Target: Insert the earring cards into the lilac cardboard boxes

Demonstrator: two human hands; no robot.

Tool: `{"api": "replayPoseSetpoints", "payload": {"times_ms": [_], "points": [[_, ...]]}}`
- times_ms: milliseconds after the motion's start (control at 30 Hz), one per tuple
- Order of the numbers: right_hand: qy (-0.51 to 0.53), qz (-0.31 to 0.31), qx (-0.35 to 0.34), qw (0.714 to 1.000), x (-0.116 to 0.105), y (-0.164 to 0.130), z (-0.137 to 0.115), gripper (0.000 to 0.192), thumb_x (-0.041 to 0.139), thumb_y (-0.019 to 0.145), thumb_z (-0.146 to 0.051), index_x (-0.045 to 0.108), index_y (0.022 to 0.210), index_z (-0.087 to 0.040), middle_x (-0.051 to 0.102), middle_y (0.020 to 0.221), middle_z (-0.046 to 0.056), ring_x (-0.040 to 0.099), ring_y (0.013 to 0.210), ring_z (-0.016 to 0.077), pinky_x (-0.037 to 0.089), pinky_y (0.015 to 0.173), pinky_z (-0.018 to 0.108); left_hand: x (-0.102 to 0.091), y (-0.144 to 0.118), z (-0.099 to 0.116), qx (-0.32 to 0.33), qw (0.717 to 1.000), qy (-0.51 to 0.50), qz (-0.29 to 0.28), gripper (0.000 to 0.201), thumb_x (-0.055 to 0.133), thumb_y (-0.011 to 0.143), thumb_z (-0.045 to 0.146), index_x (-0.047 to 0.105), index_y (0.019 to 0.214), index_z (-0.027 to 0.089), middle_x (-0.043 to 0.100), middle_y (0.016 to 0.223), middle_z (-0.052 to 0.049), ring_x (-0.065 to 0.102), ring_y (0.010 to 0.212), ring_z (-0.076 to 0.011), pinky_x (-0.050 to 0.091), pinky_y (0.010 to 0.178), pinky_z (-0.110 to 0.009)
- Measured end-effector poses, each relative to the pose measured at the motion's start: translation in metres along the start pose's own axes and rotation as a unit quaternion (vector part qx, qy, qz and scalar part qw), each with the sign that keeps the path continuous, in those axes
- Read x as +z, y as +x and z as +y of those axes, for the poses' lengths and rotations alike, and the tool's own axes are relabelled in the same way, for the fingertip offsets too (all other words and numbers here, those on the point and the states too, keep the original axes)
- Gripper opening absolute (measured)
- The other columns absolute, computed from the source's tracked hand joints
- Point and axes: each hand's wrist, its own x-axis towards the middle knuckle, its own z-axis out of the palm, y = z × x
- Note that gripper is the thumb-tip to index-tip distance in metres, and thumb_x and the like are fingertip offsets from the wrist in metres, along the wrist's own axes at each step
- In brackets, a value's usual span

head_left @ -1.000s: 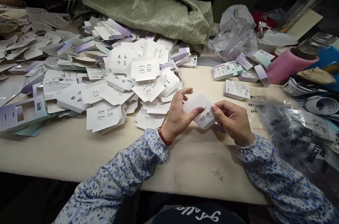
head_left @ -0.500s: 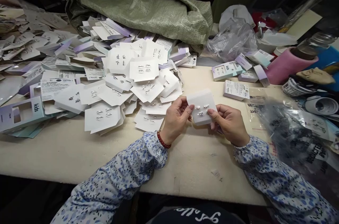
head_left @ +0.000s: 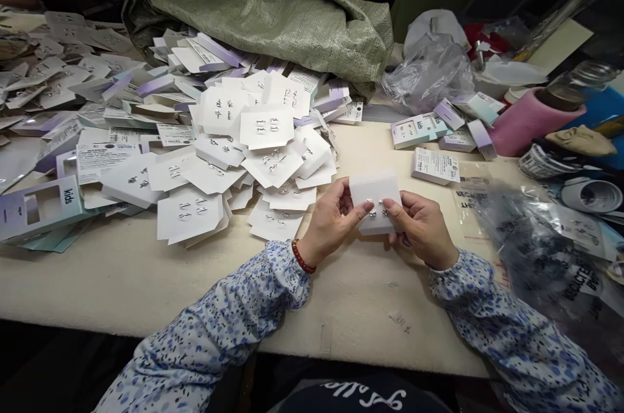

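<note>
Between my two hands, just above the table, is a white earring card (head_left: 374, 186) with small silver earrings on its face. My left hand (head_left: 336, 216) grips its left edge, the thumb lying across the front by the earrings. My right hand (head_left: 425, 226) pinches the right side, with its thumb over part of the earrings. The fingers behind the card are mostly hidden. To the left lies a heap of similar white earring cards (head_left: 267, 127), and the nearest card (head_left: 189, 214) carries silver earrings too.
Purple and mint "kids" boxes (head_left: 41, 208) lie at the left. More small boxes (head_left: 435, 166) sit right of centre, near a pink roll (head_left: 536, 120). A green woven sack (head_left: 273, 13) spans the back. Clear plastic bags (head_left: 550, 257) cover the right side.
The card has turned more upright and level in my hands. My left thumb has slid inward across its face, nearer the earrings and the right thumb.
</note>
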Motion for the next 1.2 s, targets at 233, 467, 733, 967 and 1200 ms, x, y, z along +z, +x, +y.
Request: {"api": "replayPoseSetpoints", "payload": {"times_ms": [233,467,733,967,1200], "points": [[0.034,-0.004,0.027,0.999,0.003,-0.002,0.001,0.043,0.074,0.081,-0.056,0.073,0.088,-0.014,0.068,0.063,0.002,0.059,0.037,0.0121,0.049,0.026,0.022,0.002,-0.001,0.0,-0.002,1.0,0.007,-0.008,0.039,0.072,0.088,0.037,0.061,0.119,0.017,0.068,0.107,-0.011,0.066,0.094,-0.0204,0.058,0.079,-0.033],[0.051,-0.001,0.051,0.997,0.003,-0.001,-0.001,0.043,0.073,0.081,-0.056,0.072,0.084,-0.013,0.066,0.056,0.002,0.056,0.033,0.0117,0.043,0.024,0.019,0.002,-0.001,0.0,0.01,0.999,-0.03,-0.019,0.037,0.072,0.089,0.034,0.06,0.12,0.016,0.066,0.108,-0.011,0.065,0.1,-0.0209,0.058,0.087,-0.035],[0.055,-0.014,0.052,0.997,0.004,-0.002,-0.001,0.046,0.07,0.084,-0.058,0.067,0.101,-0.016,0.068,0.06,0.001,0.056,0.031,0.0128,0.038,0.024,0.02,-0.002,0.0,-0.003,0.021,0.998,-0.056,-0.018,0.053,0.072,0.089,0.034,0.052,0.136,0.02,0.062,0.12,-0.011,0.065,0.09,-0.014,0.059,0.082,-0.027],[0.022,0.017,-0.014,1.0,-0.002,-0.001,0.012,0.043,0.059,0.092,-0.062,0.061,0.092,-0.019,0.06,0.047,-0.002,0.057,0.033,0.0159,0.044,0.03,0.025,-0.007,-0.002,-0.006,0.104,0.989,0.101,0.017,0.074,0.077,0.084,0.04,0.042,0.148,0.028,0.047,0.134,-0.012,0.059,0.076,-0.0068,0.062,0.077,-0.026],[-0.06,0.084,-0.089,0.991,-0.002,-0.001,0.011,0.039,0.055,0.095,-0.058,0.064,0.089,-0.021,0.059,0.049,-0.004,0.054,0.032,0.0145,0.046,0.029,0.026,-0.005,-0.003,0.0,0.196,0.947,0.249,-0.045,0.1,0.071,0.084,0.052,0.013,0.161,0.026,0.055,0.12,-0.012,0.059,0.08,-0.013,0.062,0.075,-0.031]]}}
